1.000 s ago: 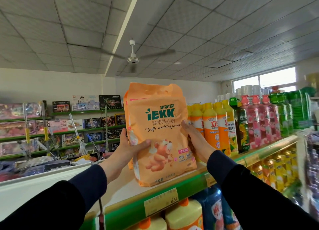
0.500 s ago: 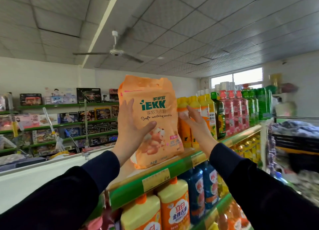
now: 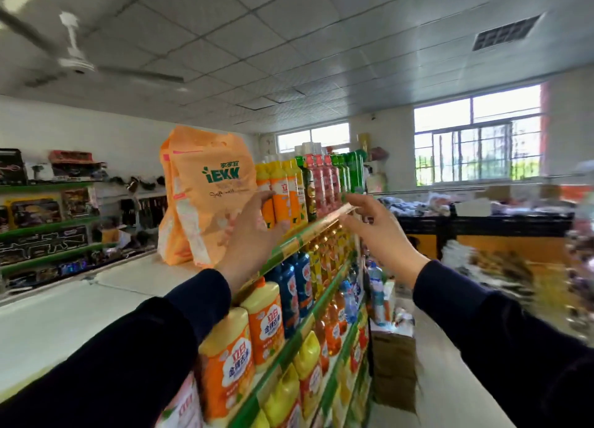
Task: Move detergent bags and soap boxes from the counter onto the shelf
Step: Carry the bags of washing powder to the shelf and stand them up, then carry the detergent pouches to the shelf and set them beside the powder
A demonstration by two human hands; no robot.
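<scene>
Head view, orange detergent bags (image 3: 205, 199) upright on top shelf (image 3: 308, 231), both hands' fingers (image 3: 257, 199) spread, holding nothing.

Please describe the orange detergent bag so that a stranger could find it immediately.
Look at the top shelf of the green-edged rack. At its left end, beside the orange bottles, stands the orange detergent bag. Only it is a soft pouch, printed "iEKK" in green.

Two orange detergent bags (image 3: 205, 199) stand upright on the top shelf (image 3: 308, 231), one behind the other. Two hands are raised, left hand (image 3: 254, 231) and right hand (image 3: 379, 231). One ceiling fan (image 3: 75, 62) hangs overhead.
</scene>
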